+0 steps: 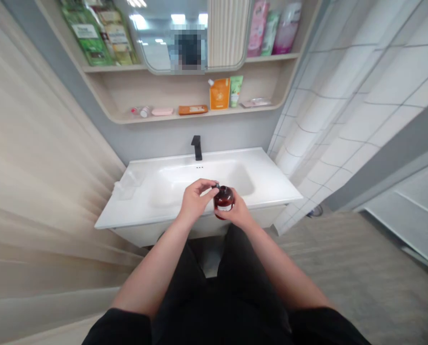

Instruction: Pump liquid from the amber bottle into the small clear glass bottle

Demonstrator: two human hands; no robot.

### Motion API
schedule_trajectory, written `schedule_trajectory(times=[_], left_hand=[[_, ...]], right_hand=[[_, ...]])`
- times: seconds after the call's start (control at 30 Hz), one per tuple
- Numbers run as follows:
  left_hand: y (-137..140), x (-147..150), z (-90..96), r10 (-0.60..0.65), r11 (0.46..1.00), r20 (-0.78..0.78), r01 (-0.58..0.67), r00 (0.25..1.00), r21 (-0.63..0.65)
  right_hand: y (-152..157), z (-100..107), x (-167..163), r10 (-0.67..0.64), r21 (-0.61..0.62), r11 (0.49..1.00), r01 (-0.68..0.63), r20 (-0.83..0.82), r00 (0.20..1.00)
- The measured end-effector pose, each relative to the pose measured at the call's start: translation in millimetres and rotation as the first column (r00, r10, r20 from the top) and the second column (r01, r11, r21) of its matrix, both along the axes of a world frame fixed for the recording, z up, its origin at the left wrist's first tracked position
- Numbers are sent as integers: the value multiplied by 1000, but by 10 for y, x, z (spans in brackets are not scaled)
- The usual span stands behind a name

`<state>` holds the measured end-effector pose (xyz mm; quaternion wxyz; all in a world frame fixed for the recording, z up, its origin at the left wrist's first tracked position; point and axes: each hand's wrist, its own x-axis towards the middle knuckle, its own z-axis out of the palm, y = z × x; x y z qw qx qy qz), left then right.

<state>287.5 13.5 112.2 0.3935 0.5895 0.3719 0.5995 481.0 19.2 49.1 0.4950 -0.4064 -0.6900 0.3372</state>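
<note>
My right hand (238,211) is wrapped round a dark amber bottle (222,197) with a pale label, holding it over the front edge of the sink counter. The bottle's neck points up and away from me. Beside the neck, my left hand (197,197) pinches a small black cap (216,186) between thumb and fingers. The cap looks to be just left of the bottle's mouth; whether they touch I cannot tell. Beyond both hands lies the white sink basin (241,179).
A black faucet (197,147) rises behind the basin. On the left of the counter (113,211) sits a clear plastic item (128,184). The wall shelf (124,117) bears an orange pouch (219,94), a green tube (236,91) and several small items, below a mirror (156,52).
</note>
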Motion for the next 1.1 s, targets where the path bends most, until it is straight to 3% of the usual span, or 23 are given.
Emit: schedule_trajectory(times=[0.17, 0.37, 0.47, 0.53, 0.7, 0.97, 1.1], left_hand=[[-268, -136, -22, 10, 1000, -90, -10, 996, 2], [-565, -289, -26, 24, 993, -182, -3, 983, 115], [-637, -327, 30, 73, 985, -200, -38, 977, 171], [-651, -385, 64, 25, 983, -206, 14, 978, 185], [-677, -489, 111, -162, 980, -121, 174, 979, 101], [-700, -479, 117, -244, 970, -73, 243, 967, -18], [-705, -468, 80, -211, 977, -110, 207, 971, -47]], right_hand=[[-294, 94, -257, 74, 13, 997, -74, 27, 997], [-520, 110, -445, -55, 61, 997, 51, 67, 996], [-630, 151, -483, -55, 65, 997, 51, 64, 996], [-693, 188, -467, -32, 67, 997, 28, 61, 998], [-798, 224, -388, 12, 78, 997, -17, 66, 998], [-880, 171, -335, 60, 54, 996, -64, 68, 996], [-894, 153, -322, 73, 25, 997, -75, 61, 995]])
